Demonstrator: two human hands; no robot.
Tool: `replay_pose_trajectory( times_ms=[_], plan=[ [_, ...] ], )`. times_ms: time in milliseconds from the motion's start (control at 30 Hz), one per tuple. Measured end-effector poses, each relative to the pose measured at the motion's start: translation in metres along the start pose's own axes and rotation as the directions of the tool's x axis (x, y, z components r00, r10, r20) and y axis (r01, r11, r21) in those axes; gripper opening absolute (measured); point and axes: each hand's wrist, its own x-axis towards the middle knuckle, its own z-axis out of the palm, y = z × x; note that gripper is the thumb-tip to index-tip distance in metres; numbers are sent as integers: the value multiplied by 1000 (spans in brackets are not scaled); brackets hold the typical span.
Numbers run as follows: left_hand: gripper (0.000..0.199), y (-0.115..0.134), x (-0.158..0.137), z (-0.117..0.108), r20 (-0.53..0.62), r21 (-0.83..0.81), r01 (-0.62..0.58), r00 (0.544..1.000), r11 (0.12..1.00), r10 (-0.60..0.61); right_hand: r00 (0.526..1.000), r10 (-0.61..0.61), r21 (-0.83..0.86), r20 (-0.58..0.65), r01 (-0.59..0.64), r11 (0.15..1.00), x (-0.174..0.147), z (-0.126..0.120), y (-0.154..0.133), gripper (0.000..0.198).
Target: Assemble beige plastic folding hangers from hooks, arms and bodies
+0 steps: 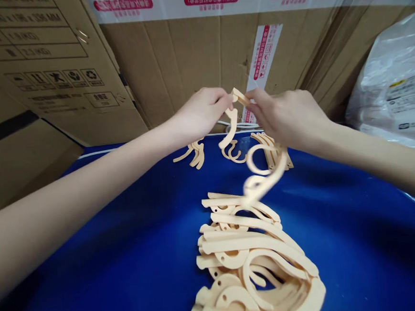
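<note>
Both hands meet above the back of a blue work surface. My left hand [204, 110] pinches a beige curved hanger arm [231, 129], which points down from the fingertips. My right hand [290, 115] has thumb and finger closed on a short, straight-looking beige hanger piece [240, 97], whose end reaches my left fingertips. Under my right palm is a motion-blurred folded hanger [269, 184] with a round hook; whether the lower fingers hold it is hidden. Nearer me lies a stacked pile of beige folding hangers [257, 241], their hooks tucked between the arms.
Behind the hands lie loose hanger arms [197, 155], loose hooks [235, 154] and a row of hanger arms [270, 153]. Cardboard boxes [171, 57] wall off the back and left of the blue surface [129, 257]. A clear plastic bag [395, 78] stands at the right.
</note>
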Motion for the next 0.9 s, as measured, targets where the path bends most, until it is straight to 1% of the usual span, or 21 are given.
replay_pose_trajectory(
  times_ms=[33, 67, 100, 133, 167, 200, 233, 267, 300, 333, 367, 400, 433, 467, 533, 633, 667, 733, 800, 833, 900],
  plan=[
    [30, 2, -2, -1, -22, 87, -47, 999, 995, 49, 999, 7, -101, 34, -3, 995, 2, 0, -2, 30],
    [30, 3, -4, -3, -32, 166, -86, 995, 982, 92, 998, 10, -132, 61, -2, 991, 5, -1, -3, 30],
    [29, 4, -7, -5, -33, 234, -122, 990, 964, 134, 997, 3, -84, 82, 4, 996, 6, -1, -3, 27],
    [27, 4, -10, -7, -33, 289, -151, 985, 945, 168, 996, -9, 31, 94, 6, 999, 8, -1, -3, 22],
    [26, 1, -12, -10, -35, 326, -167, 981, 930, 189, 995, -16, 193, 100, -4, 981, 9, -2, -1, 18],
    [25, -3, -15, -14, -38, 350, -167, 981, 922, 192, 995, -6, 381, 103, -34, 924, 9, -2, 2, 18],
    [24, -10, -16, -19, -40, 361, -148, 984, 921, 174, 994, 19, 566, 111, -79, 820, 9, -3, 6, 22],
    [24, -19, -17, -26, -32, 351, -92, 993, 932, 110, 989, 61, 717, 136, -141, 683, 8, -5, 10, 26],
    [26, -30, -18, -33, -5, 330, -24, 1000, 944, 27, 978, 110, 820, 180, -211, 533, 7, -6, 15, 28],
    [27, -43, -18, -40, 47, 297, 68, 995, 952, -86, 959, 152, 877, 238, -279, 391, 5, -8, 19, 30],
    [26, -56, -17, -47, 108, 263, 196, 967, 945, -231, 938, 173, 901, 299, -338, 273, 3, -9, 22, 31],
    [25, -69, -17, -54, 150, 259, 247, 945, 934, -291, 919, 178, 905, 353, -383, 187, 1, -10, 24, 33],
    [21, -82, -16, -59, 185, 260, 277, 926, 925, -329, 903, 170, 900, 393, -416, 130, -1, -10, 25, 34],
    [17, -92, -15, -62, 234, 254, 315, 897, 914, -374, 894, 158, 895, 420, -437, 92, -2, -10, 25, 34],
    [14, -105, -13, -63, 231, 254, 341, 887, 905, -399, 887, 125, 891, 445, -453, 44, -5, -8, 22, 33],
    [15, -109, -8, -54, 132, 225, 398, 892, 889, -433, 893, 59, 894, 445, -447, 14, -7, -4, 19, 31],
    [17, -107, -7, -50, 95, 213, 428, 886, 878, -455, 900, 41, 901, 434, -434, 11, -8, -3, 19, 31],
    [22, -104, -7, -45, 31, 202, 498, 857, 843, -514, 913, 29, 913, 407, -407, 2, -10, -2, 19, 30],
    [28, -102, -10, -42, 11, 196, 559, 821, 806, -572, 913, 70, 915, 402, -402, -14, -13, -4, 20, 31],
    [30, -101, -13, -41, 31, 183, 573, 809, 799, -587, 905, 107, 911, 411, -411, -28, -15, -5, 20, 32],
    [31, -99, -20, -41, 106, 140, 571, 804, 809, -586, 879, 189, 899, 437, -432, -69, -17, -7, 19, 34]
  ],
)
